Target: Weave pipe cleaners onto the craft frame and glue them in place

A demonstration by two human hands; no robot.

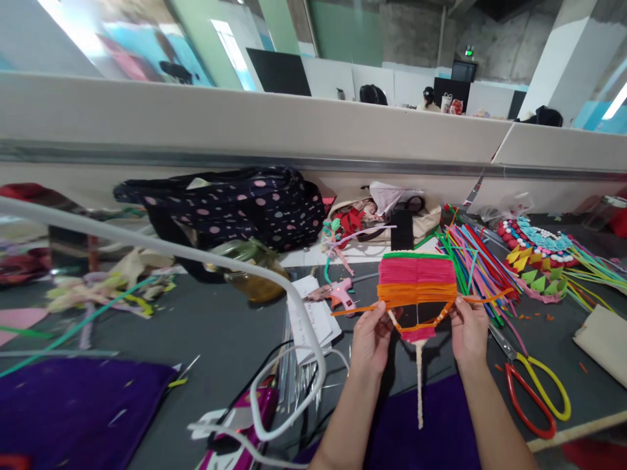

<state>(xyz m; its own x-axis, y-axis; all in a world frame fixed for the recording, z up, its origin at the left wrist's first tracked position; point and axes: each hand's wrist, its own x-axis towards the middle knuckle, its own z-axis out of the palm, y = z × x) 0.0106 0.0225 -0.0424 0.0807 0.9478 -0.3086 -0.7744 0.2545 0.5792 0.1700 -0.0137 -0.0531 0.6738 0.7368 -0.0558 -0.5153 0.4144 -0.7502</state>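
Between my two hands is a fan-shaped pipe cleaner piece (417,271), striped green, pink and orange, with a cream stem (420,391) hanging down. An open gap shows in its lower middle, above a small pink part at the stem. My left hand (375,333) pinches the left lower edge, where a loose orange end (353,310) sticks out. On the opposite edge my right hand (469,326) is closed in the same way, by another loose orange end (497,297). The piece is held up over the dark table and a purple cloth (426,431).
Scissors (533,391) with red and yellow handles lie right of my right hand. Behind them is a bundle of coloured pipe cleaners (482,264). A pink glue gun (340,295), a glass jar (255,277) and a white cable (289,294) are to the left. A patterned bag (235,209) leans at the back.
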